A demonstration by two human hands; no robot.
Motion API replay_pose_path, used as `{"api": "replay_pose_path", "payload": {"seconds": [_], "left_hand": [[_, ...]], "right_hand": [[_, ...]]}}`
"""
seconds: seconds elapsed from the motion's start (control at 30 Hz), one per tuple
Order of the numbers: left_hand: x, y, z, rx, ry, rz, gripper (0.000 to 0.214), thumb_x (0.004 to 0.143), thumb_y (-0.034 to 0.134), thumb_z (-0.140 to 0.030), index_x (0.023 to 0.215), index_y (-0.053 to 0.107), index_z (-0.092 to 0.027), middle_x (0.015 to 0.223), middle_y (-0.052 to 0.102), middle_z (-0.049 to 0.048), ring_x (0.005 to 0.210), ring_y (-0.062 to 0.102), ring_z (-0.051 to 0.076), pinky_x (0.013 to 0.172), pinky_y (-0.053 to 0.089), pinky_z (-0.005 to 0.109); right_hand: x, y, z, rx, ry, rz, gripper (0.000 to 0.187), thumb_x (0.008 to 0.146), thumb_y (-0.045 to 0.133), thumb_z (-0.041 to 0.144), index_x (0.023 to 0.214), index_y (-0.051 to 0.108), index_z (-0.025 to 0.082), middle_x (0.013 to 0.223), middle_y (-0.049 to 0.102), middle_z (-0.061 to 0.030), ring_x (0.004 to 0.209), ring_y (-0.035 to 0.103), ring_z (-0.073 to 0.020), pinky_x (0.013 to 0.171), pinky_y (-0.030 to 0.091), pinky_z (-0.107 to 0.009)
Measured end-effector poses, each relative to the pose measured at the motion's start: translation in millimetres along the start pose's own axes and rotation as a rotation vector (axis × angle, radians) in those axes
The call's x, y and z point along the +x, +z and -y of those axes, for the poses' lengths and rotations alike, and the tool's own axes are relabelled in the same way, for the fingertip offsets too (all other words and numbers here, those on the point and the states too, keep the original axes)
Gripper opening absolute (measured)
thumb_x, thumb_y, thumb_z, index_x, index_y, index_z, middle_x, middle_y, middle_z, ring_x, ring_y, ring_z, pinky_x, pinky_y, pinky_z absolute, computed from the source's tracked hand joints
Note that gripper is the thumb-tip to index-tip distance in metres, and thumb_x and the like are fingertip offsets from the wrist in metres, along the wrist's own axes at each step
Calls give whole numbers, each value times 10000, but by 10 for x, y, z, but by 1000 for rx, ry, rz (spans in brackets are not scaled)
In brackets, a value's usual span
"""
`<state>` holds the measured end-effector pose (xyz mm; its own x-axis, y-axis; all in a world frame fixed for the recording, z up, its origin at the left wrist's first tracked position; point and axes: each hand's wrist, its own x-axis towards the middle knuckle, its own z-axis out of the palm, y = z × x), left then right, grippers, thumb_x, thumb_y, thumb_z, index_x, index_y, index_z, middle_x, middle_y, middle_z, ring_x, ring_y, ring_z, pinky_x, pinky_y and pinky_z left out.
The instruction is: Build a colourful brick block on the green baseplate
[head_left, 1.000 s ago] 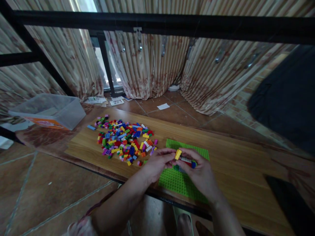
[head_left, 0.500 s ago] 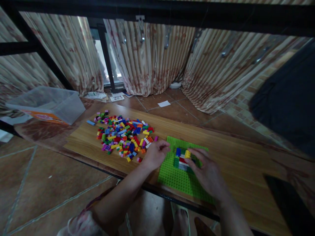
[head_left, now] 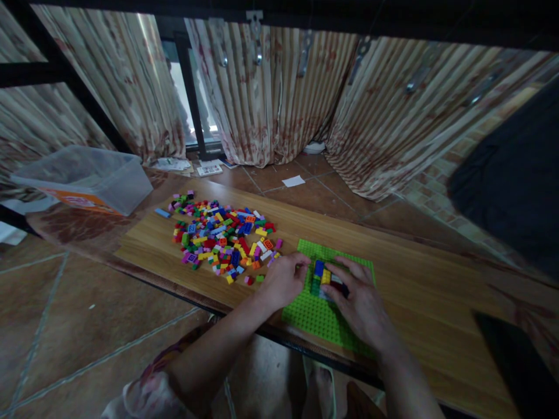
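A green studded baseplate (head_left: 305,317) lies on the wooden board, with a small build of blue, green, red and grey bricks on it. My right hand (head_left: 360,299) reaches over the build from the right. Its thumb and fingers are closed on a yellow brick (head_left: 325,277), right beside a blue brick (head_left: 318,268). The right fingers cover part of the build. My left hand (head_left: 283,283) is by the baseplate's left edge, fingers curled in and tips close together; whatever it may hold is hidden.
Many loose coloured bricks (head_left: 218,233) are heaped on the left of the wooden board (head_left: 419,291). A clear plastic box (head_left: 126,180) with an orange label stands at the far left. Papers (head_left: 209,169) and striped curtains (head_left: 297,105) are beyond the board.
My right hand has moved slightly left and the yellow brick now sits against the blue brick. My left hand has shifted right, closer to the build.
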<state>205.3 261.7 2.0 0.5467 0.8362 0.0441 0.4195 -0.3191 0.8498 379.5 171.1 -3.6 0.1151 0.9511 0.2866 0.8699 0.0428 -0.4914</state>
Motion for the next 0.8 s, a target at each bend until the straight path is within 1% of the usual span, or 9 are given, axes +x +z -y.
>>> {"api": "replay_pose_path", "payload": {"seconds": [0.1,0.17,0.27,0.33,0.4,0.47,0.57,0.67,0.8], "left_hand": [[-13,-6,-27,36,24,-6,244,873,483,-168,991,693,-200,938,732,20,849,672,170,811,531,294],[-27,-7,-43,59,68,-18,271,872,472,-147,1012,696,-206,965,725,22,877,667,170,842,529,298],[-49,6,-46,94,198,-25,322,870,466,-120,1081,686,-227,1047,695,29,973,646,163,920,509,296],[-66,28,-36,126,284,-31,330,878,470,-127,1112,677,-233,1123,657,43,1043,623,165,963,493,300],[-86,58,-26,165,332,-36,314,888,474,-144,1114,673,-234,1180,621,54,1085,605,171,984,485,310],[-104,93,-21,199,341,-40,302,895,478,-161,1127,659,-231,1201,605,58,1099,595,179,995,481,322],[-117,140,-25,228,295,-65,314,901,495,-202,1193,611,-205,1223,591,74,1130,572,198,1025,463,345],[-112,170,-35,247,248,-77,379,884,538,-255,1255,553,-177,1257,567,98,1172,543,226,1048,444,371],[-94,191,-50,268,231,-53,454,850,583,-281,1285,510,-174,1267,556,105,1193,524,249,1044,443,390]], "right_hand": [[-9,-30,-13,38,53,-18,431,859,575,511,1193,646,248,1312,553,-93,1212,488,-298,1027,410,-517],[-13,-42,-31,73,88,-61,410,875,540,537,1137,665,247,1274,576,-91,1188,512,-282,1021,415,-505],[-9,-34,-57,105,136,-131,394,889,502,549,1057,685,244,1206,608,-95,1141,545,-267,1010,420,-492],[3,-12,-65,109,162,-154,407,885,501,552,1059,684,231,1177,619,-104,1124,552,-270,1005,418,-493],[22,21,-68,106,189,-161,425,877,506,552,1069,681,215,1157,625,-115,1114,555,-275,998,418,-498],[45,57,-68,100,214,-164,442,866,514,552,1070,681,197,1146,628,-128,1111,556,-284,996,414,-505],[76,102,-72,102,241,-168,448,845,536,546,1064,682,184,1145,632,-138,1107,561,-291,1000,404,-519],[96,124,-77,118,258,-166,445,826,553,541,1047,685,177,1135,641,-140,1093,572,-293,993,405,-527],[112,127,-73,132,276,-174,443,804,574,536,1018,694,167,1111,658,-140,1079,582,-295,979,416,-518]]}}
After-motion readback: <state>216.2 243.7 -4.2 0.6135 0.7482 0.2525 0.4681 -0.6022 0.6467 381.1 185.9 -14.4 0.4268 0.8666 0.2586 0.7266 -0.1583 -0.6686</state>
